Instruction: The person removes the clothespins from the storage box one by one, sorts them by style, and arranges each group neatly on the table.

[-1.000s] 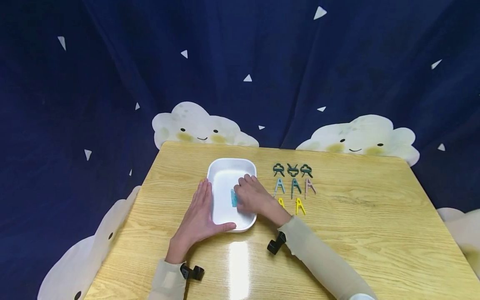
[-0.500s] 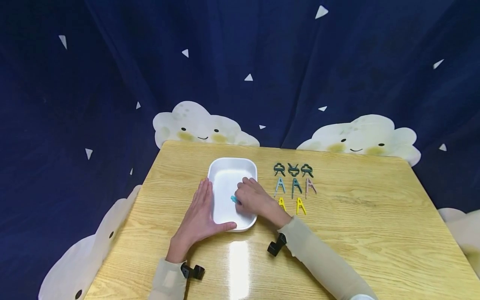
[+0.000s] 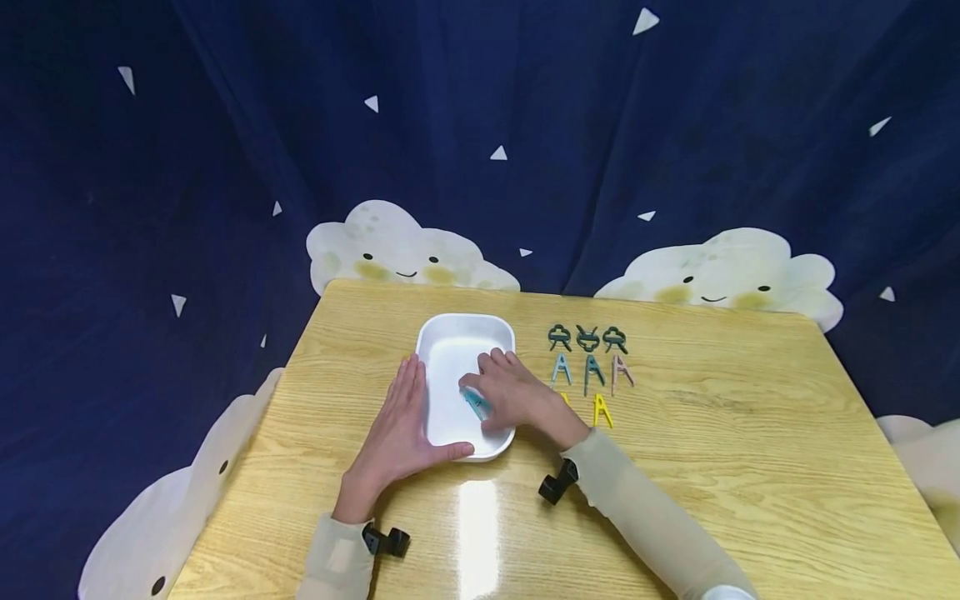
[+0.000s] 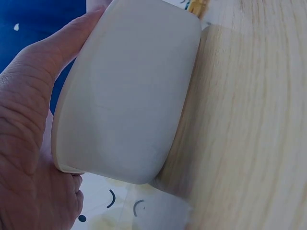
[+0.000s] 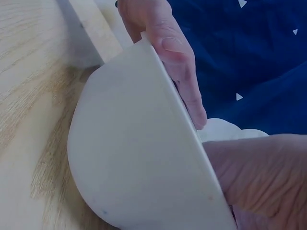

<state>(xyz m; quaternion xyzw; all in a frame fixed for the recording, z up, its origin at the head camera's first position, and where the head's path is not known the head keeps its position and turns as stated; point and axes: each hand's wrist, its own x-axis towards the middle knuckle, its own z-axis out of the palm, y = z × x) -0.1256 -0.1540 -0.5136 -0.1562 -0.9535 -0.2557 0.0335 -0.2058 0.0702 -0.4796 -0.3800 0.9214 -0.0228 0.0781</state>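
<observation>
A white rectangular tub (image 3: 450,354) stands on the wooden table in the head view. My left hand (image 3: 397,429) lies along its left side, fingers straight, with the thumb over the near rim. Inside the tub, my right hand (image 3: 510,396) pinches a teal clothespin (image 3: 476,403) between thumb and fingers; it looks blurred and slants. Both wrist views show mainly the tub's outer wall (image 4: 129,96), with my left thumb (image 4: 53,57) at the rim in the left one. In the right wrist view the rim hides my right fingertips.
To the tub's right lie rows of clips: dark green ones (image 3: 587,338) at the back, then light blue, green (image 3: 593,374) and pink (image 3: 621,374) clothespins, then yellow ones (image 3: 602,411), one partly behind my right wrist. A dark blue curtain (image 3: 465,100) hangs behind the table.
The teal clothespin has turned in the tub, from upright in view through nearly sideways to slanted. My right fingers have spread around it. My left hand has stayed put.
</observation>
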